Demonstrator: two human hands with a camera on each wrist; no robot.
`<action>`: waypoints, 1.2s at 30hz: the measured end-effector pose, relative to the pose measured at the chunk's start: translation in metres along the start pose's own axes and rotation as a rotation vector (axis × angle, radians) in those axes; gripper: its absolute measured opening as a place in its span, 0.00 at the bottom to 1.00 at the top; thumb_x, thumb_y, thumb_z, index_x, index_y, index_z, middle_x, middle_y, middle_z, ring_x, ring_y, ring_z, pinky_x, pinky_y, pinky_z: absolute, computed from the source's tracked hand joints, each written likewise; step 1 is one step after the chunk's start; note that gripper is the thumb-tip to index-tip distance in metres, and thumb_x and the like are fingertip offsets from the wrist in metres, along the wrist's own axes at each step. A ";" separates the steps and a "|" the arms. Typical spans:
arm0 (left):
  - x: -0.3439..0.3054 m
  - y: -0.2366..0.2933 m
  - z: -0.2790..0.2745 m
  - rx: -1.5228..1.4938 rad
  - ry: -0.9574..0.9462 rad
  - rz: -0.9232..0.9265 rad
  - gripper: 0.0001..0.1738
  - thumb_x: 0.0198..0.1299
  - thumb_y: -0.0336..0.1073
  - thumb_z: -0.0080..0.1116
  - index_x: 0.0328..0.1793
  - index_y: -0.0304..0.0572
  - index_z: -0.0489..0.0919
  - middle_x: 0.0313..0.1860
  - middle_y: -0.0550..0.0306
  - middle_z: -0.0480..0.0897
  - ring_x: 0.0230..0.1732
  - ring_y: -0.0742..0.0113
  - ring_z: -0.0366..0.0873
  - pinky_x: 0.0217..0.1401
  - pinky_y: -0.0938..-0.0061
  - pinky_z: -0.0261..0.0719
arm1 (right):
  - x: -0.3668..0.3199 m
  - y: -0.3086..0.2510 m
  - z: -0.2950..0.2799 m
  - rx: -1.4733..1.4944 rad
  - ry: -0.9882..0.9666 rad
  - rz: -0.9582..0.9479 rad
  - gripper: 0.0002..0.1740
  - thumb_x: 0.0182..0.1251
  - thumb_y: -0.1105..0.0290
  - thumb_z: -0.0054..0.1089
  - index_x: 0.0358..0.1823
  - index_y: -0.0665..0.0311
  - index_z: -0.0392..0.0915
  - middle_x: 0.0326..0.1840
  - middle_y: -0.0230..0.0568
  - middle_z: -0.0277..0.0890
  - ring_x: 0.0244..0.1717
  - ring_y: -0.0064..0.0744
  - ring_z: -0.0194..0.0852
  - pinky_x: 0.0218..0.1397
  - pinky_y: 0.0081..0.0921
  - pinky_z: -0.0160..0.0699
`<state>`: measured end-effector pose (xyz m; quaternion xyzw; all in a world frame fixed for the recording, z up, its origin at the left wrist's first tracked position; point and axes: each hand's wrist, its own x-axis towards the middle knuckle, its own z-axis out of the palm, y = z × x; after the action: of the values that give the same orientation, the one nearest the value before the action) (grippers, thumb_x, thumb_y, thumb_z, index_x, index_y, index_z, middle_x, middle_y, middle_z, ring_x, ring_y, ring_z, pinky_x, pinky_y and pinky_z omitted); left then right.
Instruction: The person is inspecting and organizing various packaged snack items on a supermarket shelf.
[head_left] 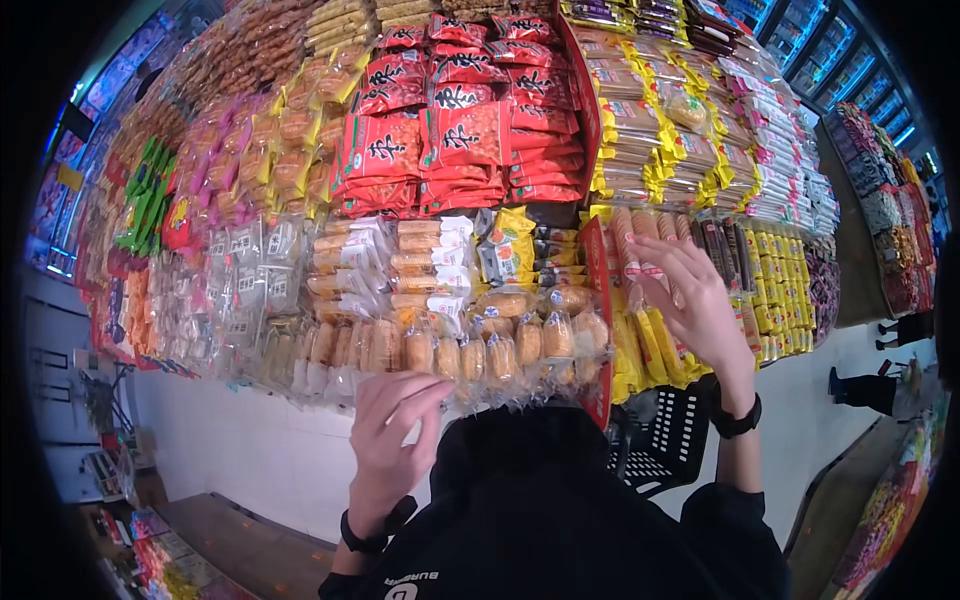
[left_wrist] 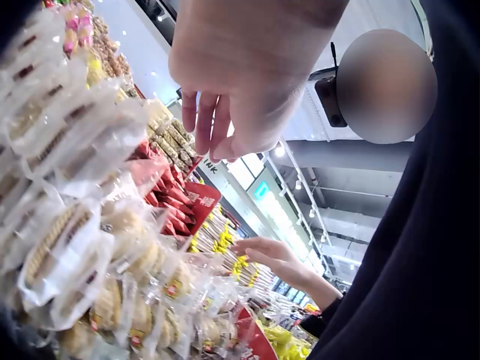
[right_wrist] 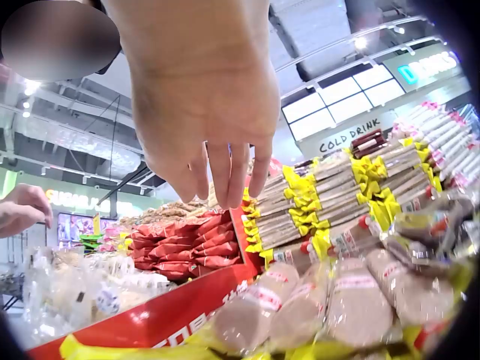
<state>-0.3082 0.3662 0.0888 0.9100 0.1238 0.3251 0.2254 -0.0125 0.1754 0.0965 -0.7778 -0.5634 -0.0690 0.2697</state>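
My left hand [head_left: 393, 425] hovers at the front edge of the display, beside clear-wrapped round pastries [head_left: 500, 352], its fingers loosely bent and holding nothing. Over the sausage-shaped packs [head_left: 625, 228] on the right side, my right hand [head_left: 690, 300] reaches forward with fingers extended. In the right wrist view, that hand [right_wrist: 214, 135] hangs above the pinkish sausage-shaped packs [right_wrist: 360, 300], with nothing in its grasp. The left wrist view has the left hand [left_wrist: 240, 97] raised above the wrapped pastries [left_wrist: 142, 240], fingers pointing down.
Red snack bags [head_left: 465, 135] are stacked at the middle back. A red divider [head_left: 598, 290] separates the sections. Yellow-wrapped packs [head_left: 780, 285] lie to the right. Below the right arm is a black basket [head_left: 665, 435]. Another display [head_left: 880, 220] stands across the aisle.
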 end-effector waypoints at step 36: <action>0.009 0.043 0.051 -0.087 -0.168 -0.054 0.12 0.55 0.22 0.66 0.46 0.35 0.85 0.40 0.53 0.85 0.40 0.58 0.81 0.46 0.67 0.75 | 0.124 0.014 0.118 -0.274 -0.382 -0.530 0.07 0.60 0.76 0.58 0.38 0.67 0.81 0.31 0.48 0.81 0.37 0.45 0.86 0.37 0.38 0.84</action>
<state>-0.2650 0.3152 0.0801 0.9198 0.1148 0.2464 0.2830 0.0211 0.3354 0.0431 -0.6323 -0.7716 -0.0645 0.0254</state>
